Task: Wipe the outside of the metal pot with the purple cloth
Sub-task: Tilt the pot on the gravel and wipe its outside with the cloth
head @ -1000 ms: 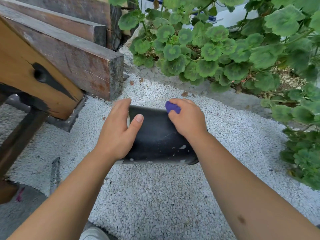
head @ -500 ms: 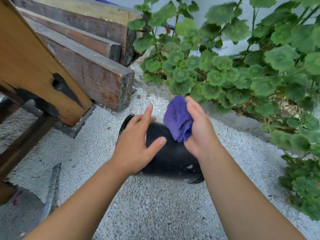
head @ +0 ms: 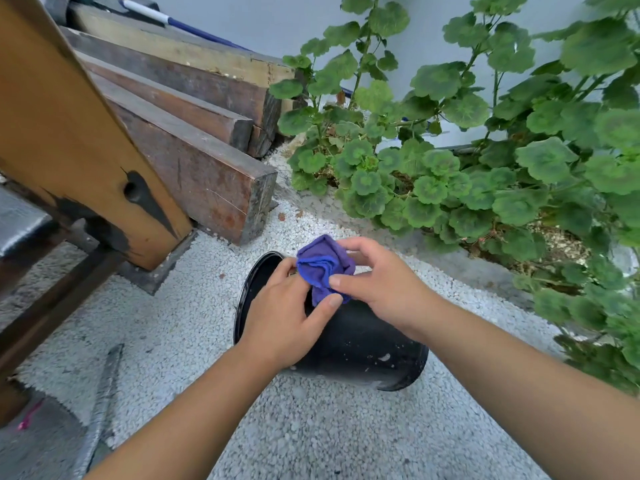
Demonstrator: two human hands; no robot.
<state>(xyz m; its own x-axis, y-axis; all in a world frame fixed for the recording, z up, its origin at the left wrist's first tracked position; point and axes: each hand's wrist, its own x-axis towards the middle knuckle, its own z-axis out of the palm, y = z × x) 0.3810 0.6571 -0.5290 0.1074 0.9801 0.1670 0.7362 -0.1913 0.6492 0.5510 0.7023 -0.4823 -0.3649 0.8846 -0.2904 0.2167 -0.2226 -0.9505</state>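
**A:** status, left to right?

**B:** Far left: timber beams (head: pixel 194 168) stacked at an angle, white gravel (head: pixel 180 306) below. My left hand (head: pixel 284 320) is over the open-mouth end of the metal pot (head: pixel 363 344); thumb and fingers are curled onto the lower edge of the purple cloth (head: pixel 323 265). I can't tell if the palm touches the pot.

**A:** pot position?

**B:** On its side on the gravel, mouth facing left, base to the right. Black outside, with pale specks near the base rim.

**A:** right side?

**B:** My right hand (head: pixel 384 282) pinches the cloth from the right, thumb low, fingers over the top. The cloth is bunched between both grips, above the pot's upper wall. It looks off the surface, so not wiping. Geranium leaves (head: pixel 485 174) are further right, apart from the pot.

**A:** step?

**B:** My read: I'm refolding the cloth between wipes, to get a fresh face.

**A:** next?

**B:** Probably: pass the cloth to one grip, flatten it into a pad, steady the pot with the other hand so it doesn't roll, and press along the wall toward the specks at the base. Then roll the pot for the underside.
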